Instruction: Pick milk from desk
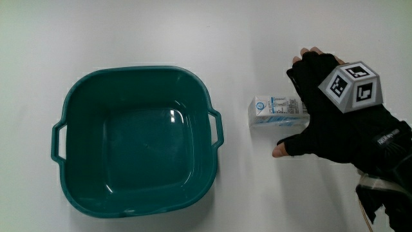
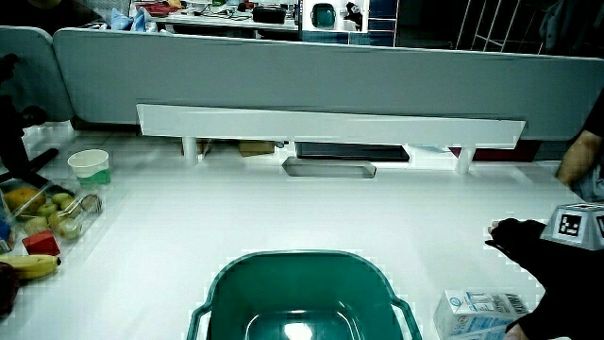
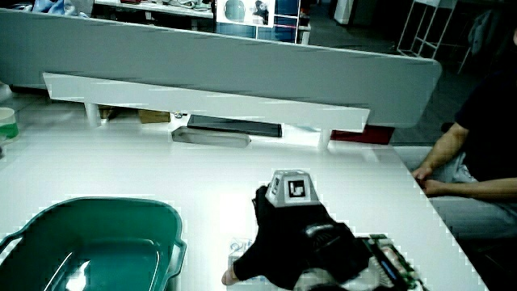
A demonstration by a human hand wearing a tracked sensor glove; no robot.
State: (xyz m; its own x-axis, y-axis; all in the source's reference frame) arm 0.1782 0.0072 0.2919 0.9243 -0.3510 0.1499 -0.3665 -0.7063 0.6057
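A small white and blue milk carton (image 1: 273,111) lies on its side on the white table, beside the teal basin (image 1: 138,69). The black-gloved hand (image 1: 335,125) hovers over the carton's end that points away from the basin. Its fingers are spread, the thumb on the side nearer the person and the other fingers past the carton's farther edge, not closed on it. In a side view the carton (image 2: 477,312) shows beside the hand (image 2: 547,264). In a side view the hand (image 3: 291,234) hides most of the carton.
The teal basin (image 2: 293,255) (image 3: 97,202) with two handles holds nothing. A paper cup (image 2: 90,165), a box of fruit (image 2: 47,208) and a banana (image 2: 24,264) sit near the table's edge. A flat metal tray (image 2: 328,168) lies by the low partition.
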